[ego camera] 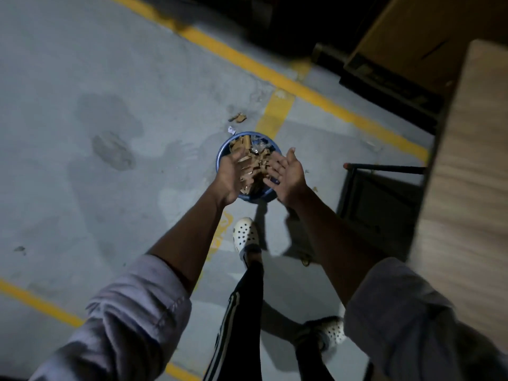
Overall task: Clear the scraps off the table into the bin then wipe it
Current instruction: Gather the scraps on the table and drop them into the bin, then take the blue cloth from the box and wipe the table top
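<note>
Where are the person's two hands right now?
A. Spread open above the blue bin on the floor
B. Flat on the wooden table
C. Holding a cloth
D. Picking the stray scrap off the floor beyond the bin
A: the left hand and right hand are spread open over the blue bin, with cardboard scraps between them, well clear of the table.

blue round bin (221, 158) on floor, heaped with brown cardboard scraps (251, 171); wood-grain table (472, 149) at right.
</note>
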Demonstrator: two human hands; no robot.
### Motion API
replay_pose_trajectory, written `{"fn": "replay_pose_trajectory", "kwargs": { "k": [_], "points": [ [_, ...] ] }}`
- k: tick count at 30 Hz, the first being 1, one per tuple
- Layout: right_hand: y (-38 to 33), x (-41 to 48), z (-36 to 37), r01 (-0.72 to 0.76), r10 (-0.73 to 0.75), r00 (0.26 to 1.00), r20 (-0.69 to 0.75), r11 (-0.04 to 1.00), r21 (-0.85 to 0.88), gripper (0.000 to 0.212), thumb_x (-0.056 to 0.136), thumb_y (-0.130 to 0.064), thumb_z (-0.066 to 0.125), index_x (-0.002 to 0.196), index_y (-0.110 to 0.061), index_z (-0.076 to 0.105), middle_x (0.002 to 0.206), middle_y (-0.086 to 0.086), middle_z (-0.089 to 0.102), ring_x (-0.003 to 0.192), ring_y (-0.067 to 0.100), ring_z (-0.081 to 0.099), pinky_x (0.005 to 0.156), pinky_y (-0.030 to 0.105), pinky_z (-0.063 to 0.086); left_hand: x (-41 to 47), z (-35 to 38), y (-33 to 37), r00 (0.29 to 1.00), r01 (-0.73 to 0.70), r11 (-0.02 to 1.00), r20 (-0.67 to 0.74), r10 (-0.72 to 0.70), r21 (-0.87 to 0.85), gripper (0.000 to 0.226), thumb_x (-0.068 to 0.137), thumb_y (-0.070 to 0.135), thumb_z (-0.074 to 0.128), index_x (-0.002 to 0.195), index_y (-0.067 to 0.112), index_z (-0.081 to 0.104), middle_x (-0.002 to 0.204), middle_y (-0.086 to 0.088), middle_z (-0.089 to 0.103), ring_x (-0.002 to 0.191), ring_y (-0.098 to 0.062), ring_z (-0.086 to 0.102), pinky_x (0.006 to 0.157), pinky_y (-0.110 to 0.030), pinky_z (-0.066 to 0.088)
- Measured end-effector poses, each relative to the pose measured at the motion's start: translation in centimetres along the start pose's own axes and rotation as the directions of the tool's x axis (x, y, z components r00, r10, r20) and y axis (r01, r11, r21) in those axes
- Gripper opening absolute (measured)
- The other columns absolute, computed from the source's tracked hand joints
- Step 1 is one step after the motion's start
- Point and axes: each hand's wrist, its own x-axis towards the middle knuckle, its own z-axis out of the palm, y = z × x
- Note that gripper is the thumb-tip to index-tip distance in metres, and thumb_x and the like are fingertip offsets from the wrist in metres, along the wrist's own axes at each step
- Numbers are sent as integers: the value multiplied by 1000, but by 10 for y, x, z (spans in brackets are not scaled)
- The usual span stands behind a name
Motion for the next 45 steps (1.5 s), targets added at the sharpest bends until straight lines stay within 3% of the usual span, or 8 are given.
{"fn": "replay_pose_trajectory", "kwargs": {
  "k": [3, 5, 11, 16, 23, 30, 36, 45],
  "points": [
    [-37, -82, 4, 83, -84, 993, 88, 996, 12, 61, 107, -57, 29, 151, -18, 45, 154, 7, 50, 141, 26, 47, 105, 44, 45, -72, 28, 27, 987, -153, 986, 58, 150, 59, 45, 104, 41, 50, 139, 14, 58, 116, -1, 68, 106, -22, 63, 80, -35, 49],
    [-56, -142, -1, 154, -153, 977, 146, 988, 7, 56, 107, -55, 36, 148, -19, 50, 149, 5, 56, 134, 24, 54, 92, 39, 52, -124, 51, 36, 963, -260, 960, 104, 250, 104, 45, 104, 38, 51, 142, 15, 56, 121, -3, 70, 110, -22, 65, 82, -36, 51],
    [-75, -316, -74, 398, -392, 901, 186, 917, 10, 46, 107, -48, 41, 139, -20, 58, 143, 2, 62, 131, 21, 57, 105, 47, 48, -284, 141, 4, 844, -524, 826, 254, 472, 208, 40, 105, 33, 53, 138, 11, 58, 126, -10, 71, 104, -22, 69, 86, -39, 52],
    [-49, -435, -191, 507, -515, 846, 137, 857, 91, 41, 107, -47, 40, 131, -23, 63, 140, 5, 63, 120, 19, 60, 89, 39, 51, -387, 241, -82, 763, -627, 748, 369, 531, 218, 35, 102, 33, 56, 131, 13, 60, 110, -3, 73, 98, -20, 67, 81, -37, 52],
    [14, -547, -383, 611, -591, 791, -156, 768, 189, 39, 105, -48, 44, 131, -25, 62, 130, -1, 69, 115, 19, 61, 85, 38, 50, -453, 388, -229, 694, -672, 648, 608, 385, 358, 26, 101, 24, 61, 123, 12, 65, 99, -2, 74, 80, -11, 65, 71, -30, 49],
    [67, -608, -525, 674, -549, 725, -417, 692, 259, 43, 106, -49, 43, 138, -25, 60, 130, -6, 69, 117, 17, 63, 92, 40, 48, -465, 484, -336, 683, -646, 606, 707, 186, 464, 21, 101, 27, 62, 119, 16, 65, 100, -2, 75, 82, -13, 66, 69, -30, 48],
    [78, -627, -593, 706, -515, 690, -508, 633, 318, 41, 107, -46, 43, 138, -25, 60, 129, -6, 69, 116, 18, 63, 97, 41, 49, -457, 549, -389, 670, -645, 566, 736, 96, 514, 21, 99, 29, 63, 115, 16, 66, 99, -2, 76, 85, -15, 66, 76, -36, 49],
    [46, -640, -701, 763, -463, 616, -638, 553, 335, 43, 107, -43, 45, 142, -22, 58, 131, -3, 69, 118, 20, 64, 89, 37, 52, -442, 681, -433, 633, -654, 524, 774, -17, 546, 21, 101, 28, 59, 116, 17, 68, 105, -5, 75, 90, -18, 65, 82, -39, 48]
  ]
}}
